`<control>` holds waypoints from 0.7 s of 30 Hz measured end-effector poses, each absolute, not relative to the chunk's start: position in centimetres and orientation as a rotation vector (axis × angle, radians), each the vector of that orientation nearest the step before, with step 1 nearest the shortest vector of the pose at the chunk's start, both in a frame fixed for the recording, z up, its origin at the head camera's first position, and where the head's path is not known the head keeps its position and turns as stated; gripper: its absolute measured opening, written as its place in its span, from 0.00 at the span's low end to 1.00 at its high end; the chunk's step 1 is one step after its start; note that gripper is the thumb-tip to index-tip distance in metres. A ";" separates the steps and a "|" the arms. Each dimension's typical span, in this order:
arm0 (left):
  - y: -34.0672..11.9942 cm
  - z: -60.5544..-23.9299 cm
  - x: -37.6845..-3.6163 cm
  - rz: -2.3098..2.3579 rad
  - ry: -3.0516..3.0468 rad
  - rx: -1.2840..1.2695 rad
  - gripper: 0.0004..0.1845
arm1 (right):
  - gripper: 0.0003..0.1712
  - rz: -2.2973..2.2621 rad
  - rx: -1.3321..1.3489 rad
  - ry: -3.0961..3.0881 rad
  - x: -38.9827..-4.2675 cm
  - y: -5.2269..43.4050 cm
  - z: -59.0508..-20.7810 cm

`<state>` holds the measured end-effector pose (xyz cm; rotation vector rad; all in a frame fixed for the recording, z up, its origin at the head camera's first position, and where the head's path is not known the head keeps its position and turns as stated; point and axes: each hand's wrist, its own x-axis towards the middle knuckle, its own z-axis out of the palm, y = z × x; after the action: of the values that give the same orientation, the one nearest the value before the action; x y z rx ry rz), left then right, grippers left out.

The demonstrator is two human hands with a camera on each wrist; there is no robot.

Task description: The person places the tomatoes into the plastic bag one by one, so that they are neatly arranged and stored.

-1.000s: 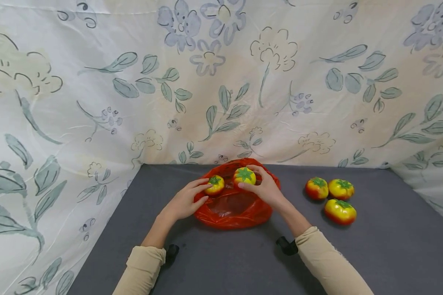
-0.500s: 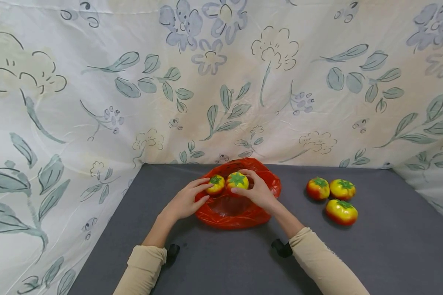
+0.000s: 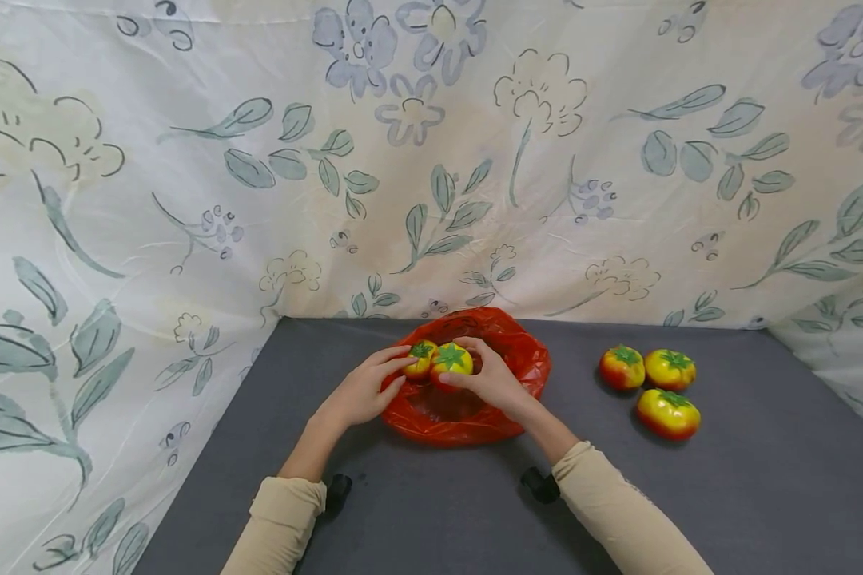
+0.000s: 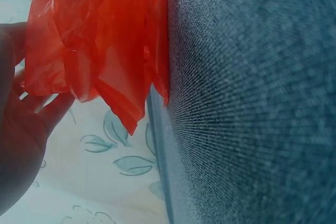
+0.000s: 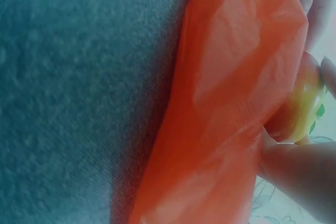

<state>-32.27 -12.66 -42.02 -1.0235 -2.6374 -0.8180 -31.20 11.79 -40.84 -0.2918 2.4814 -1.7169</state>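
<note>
A crinkled red plastic bag stands with its mouth spread wide on the grey tabletop. My left hand is at its left rim, fingers and thumb round a red-and-yellow tomato with a green leafy top. My right hand grips another tomato over the bag's mouth, thumb at its near side and fingers at its far side. The two tomatoes sit side by side, seemingly touching. Bag film hides part of the left hand in the left wrist view. The right wrist view shows a tomato between fingers and thumb.
Three more tomatoes rest in a group right of the bag: one at the left, one at the back right and one in front. A floral cloth hangs behind the tabletop and along its sides.
My right hand has moved left with its tomato, bringing it up against the other tomato. The left hand and the three tomatoes at the right have stayed in place.
</note>
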 end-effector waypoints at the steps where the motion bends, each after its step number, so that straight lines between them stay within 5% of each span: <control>1: -12.7 -42.1 -32.3 -0.813 -2.622 -1.035 0.21 | 0.40 -1.715 -0.292 2.479 -31.2 11.7 -40.9; 21: -12.9 -42.0 -32.4 -0.805 -2.607 -1.074 0.20 | 0.39 -1.643 -0.332 2.460 -31.3 10.3 -42.0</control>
<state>-32.40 -12.86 -42.01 -1.0744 -2.6066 -0.8047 -31.30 10.26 -41.95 -0.3317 2.4603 -1.6427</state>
